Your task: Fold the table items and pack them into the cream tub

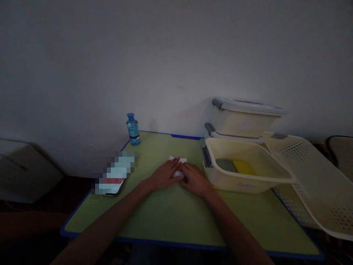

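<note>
My left hand and right hand lie nearly flat, fingers loosely extended, pressing on a small white cloth or paper on the green table, left of the open bin.

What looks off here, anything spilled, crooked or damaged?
Nothing looks spilled or damaged. The perforated basket leans askew beside the table, its tilt odd next to the level open bin.
</note>
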A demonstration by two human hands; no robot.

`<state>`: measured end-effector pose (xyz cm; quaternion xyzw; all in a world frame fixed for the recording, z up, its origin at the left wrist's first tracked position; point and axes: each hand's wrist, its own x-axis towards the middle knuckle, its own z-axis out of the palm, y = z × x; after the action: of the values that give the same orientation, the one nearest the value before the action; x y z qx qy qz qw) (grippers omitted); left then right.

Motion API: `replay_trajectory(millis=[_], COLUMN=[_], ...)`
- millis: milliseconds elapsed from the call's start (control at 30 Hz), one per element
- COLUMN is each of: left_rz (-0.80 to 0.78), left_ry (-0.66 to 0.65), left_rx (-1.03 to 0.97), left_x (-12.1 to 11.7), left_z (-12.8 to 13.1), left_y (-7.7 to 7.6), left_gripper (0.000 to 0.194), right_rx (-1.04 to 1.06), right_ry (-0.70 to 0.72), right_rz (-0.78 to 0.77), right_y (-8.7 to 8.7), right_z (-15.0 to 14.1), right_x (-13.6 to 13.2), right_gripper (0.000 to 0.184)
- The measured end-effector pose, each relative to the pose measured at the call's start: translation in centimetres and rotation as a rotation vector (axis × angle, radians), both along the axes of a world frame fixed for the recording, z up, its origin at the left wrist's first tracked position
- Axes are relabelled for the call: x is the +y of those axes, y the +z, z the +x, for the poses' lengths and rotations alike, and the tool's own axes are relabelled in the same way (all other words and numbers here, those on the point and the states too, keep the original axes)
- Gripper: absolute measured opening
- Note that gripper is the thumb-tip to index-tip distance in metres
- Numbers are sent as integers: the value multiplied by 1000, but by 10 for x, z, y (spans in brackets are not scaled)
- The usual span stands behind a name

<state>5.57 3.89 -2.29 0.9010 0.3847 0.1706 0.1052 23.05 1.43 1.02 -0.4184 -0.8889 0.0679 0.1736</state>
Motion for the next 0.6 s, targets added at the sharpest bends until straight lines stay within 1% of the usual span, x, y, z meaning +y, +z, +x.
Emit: replay_trajectory(millis=[67, 133, 233, 300, 400, 467, 500, 533, 600], left_rz=[-25, -43, -82, -127, -285, -444, -523, -594, -684], left_ry=[-15, -9, 60, 111, 198, 244, 257, 270, 321], left_rx=[-58, -160, -364, -487, -664, -798, -853, -886, -882], left_x=[-1, -1, -2, -2, -3, -3, -3, -3, -3], left_z=[-2, -3, -5, -6, -7, -7, -7, -7, -5], left_y=[2, 3, 9, 15, 25, 29, 29, 28, 23], left_gripper=[62, 57, 38, 28, 23, 24, 28, 34, 46], right_rx=[57, 162, 374, 496, 628, 691, 710, 713, 664], right_ry=[-19, -83, -216, -273, -317, -346, -356, -356, -335], right_rz=[-3, -19, -44, -51, -41, -48, -68, -99, -172], right_y=[-2, -4, -5, -4, 0, 2, 2, 1, -4], right_z=[-1, 0, 0, 0, -2, -4, -4, -4, -4], right_x=[2, 5, 6, 6, 3, 3, 4, 5, 10], right_gripper=[24, 21, 14, 13, 13, 13, 13, 12, 8])
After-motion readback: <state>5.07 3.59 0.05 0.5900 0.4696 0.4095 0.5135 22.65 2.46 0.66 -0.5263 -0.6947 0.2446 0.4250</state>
